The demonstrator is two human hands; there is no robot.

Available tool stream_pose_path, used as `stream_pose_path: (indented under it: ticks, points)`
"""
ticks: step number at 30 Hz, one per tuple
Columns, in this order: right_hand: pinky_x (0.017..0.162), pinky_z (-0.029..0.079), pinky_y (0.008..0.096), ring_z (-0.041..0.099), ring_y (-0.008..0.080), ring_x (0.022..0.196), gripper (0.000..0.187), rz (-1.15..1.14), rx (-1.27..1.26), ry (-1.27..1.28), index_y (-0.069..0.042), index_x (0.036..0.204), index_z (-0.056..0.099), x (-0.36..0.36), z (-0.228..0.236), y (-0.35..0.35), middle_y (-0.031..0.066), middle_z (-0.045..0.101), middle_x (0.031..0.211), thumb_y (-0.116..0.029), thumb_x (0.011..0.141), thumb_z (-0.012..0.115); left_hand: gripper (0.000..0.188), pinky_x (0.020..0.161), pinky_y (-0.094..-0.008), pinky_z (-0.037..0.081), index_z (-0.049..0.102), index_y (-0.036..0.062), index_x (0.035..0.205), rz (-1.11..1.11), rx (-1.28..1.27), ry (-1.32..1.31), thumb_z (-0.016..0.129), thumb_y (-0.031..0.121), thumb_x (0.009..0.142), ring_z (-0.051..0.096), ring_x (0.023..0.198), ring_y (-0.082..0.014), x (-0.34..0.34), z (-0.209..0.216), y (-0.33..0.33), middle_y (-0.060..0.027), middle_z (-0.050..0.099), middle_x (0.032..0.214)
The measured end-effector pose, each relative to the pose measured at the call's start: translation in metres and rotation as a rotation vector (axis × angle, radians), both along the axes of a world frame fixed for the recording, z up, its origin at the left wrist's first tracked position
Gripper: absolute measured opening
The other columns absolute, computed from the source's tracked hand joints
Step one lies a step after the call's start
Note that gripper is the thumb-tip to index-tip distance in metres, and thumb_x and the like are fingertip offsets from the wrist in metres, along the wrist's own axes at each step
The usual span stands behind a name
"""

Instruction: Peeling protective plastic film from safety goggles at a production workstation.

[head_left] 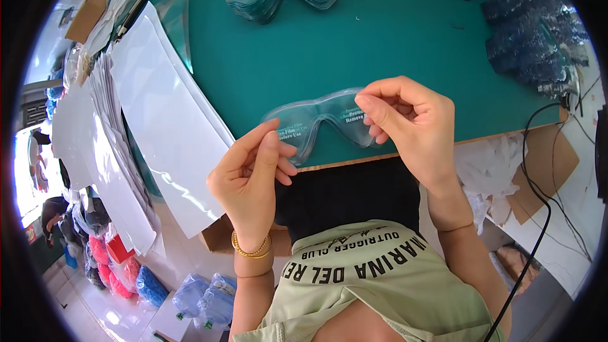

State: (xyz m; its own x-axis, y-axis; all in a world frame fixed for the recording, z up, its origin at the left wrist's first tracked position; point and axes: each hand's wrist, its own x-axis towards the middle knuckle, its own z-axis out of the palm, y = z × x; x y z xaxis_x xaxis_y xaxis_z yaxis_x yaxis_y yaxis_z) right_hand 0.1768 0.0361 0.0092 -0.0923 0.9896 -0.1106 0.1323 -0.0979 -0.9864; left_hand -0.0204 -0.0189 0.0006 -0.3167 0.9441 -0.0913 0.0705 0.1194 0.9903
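A clear goggle lens (320, 121), moulded in one piece with two eye lobes and a nose notch between them, is held level just above the near edge of the green desk (392, 50). It is covered by a thin protective film printed with small pale lettering on each lobe. Its left end is pinched by the left hand (250, 174), and its right end is gripped at the top edge by the right hand (408, 123).

I see both hands raised side by side, forearms coming up from below. My left hand (250, 174) pinches thumb against fingers; my right hand (408, 126) curls, its fingertips (366, 102) pressed together.
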Motion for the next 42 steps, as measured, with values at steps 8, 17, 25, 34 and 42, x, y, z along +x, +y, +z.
stream_pose_path:
  ticks: [8, 17, 25, 34, 42]
  points:
    - [0.053, 0.048, 0.0199, 0.059, 0.0058, 0.060, 0.011, -0.033, 0.056, -0.166, 0.002, 0.094, 0.072, -0.003, -0.011, 0.005, 0.0027, 0.066, 0.072, -0.009, 0.089, 0.073, 0.024, 0.041, -0.0178, 0.036, 0.069, -0.0010, 0.118, 0.053, -0.119, 0.215, 0.063, 0.004, 0.095, 0.052, 0.044, -0.0038, 0.015, 0.006, 0.006, -0.0023, 0.063, 0.058]
    - [0.054, 0.050, 0.0205, 0.062, 0.0066, 0.063, 0.012, -0.019, 0.086, -0.174, 0.003, 0.096, 0.071, -0.006, -0.009, 0.002, 0.0041, 0.069, 0.076, -0.006, 0.088, 0.074, 0.035, 0.040, -0.0175, 0.033, 0.063, -0.0010, 0.128, 0.066, -0.142, 0.227, 0.061, 0.000, 0.093, 0.049, 0.041, -0.0027, 0.017, 0.012, 0.010, 0.0000, 0.060, 0.054]
    - [0.055, 0.051, 0.0206, 0.063, 0.0072, 0.064, 0.012, 0.005, 0.073, -0.195, 0.003, 0.098, 0.071, -0.006, -0.014, 0.001, 0.0052, 0.069, 0.078, -0.005, 0.089, 0.073, 0.038, 0.041, -0.0170, 0.034, 0.062, -0.0021, 0.129, 0.071, -0.173, 0.184, 0.060, -0.002, 0.092, 0.047, 0.041, -0.0020, 0.017, 0.008, 0.013, 0.0006, 0.058, 0.052]
    - [0.055, 0.051, 0.0206, 0.063, 0.0074, 0.064, 0.013, 0.009, 0.104, -0.200, 0.003, 0.098, 0.071, -0.006, -0.015, 0.001, 0.0051, 0.070, 0.078, -0.005, 0.088, 0.074, 0.040, 0.042, -0.0173, 0.035, 0.061, -0.0019, 0.131, 0.052, -0.203, 0.220, 0.060, -0.002, 0.091, 0.048, 0.042, -0.0023, 0.017, 0.011, 0.014, 0.0008, 0.057, 0.051]
    - [0.055, 0.052, 0.0210, 0.064, 0.0078, 0.065, 0.013, 0.021, 0.106, -0.216, 0.003, 0.098, 0.071, -0.008, -0.017, 0.001, 0.0061, 0.071, 0.079, -0.005, 0.088, 0.074, 0.040, 0.042, -0.0183, 0.034, 0.060, -0.0009, 0.132, 0.037, -0.232, 0.201, 0.062, 0.001, 0.092, 0.048, 0.042, -0.0027, 0.015, 0.008, 0.013, 0.0012, 0.056, 0.050]
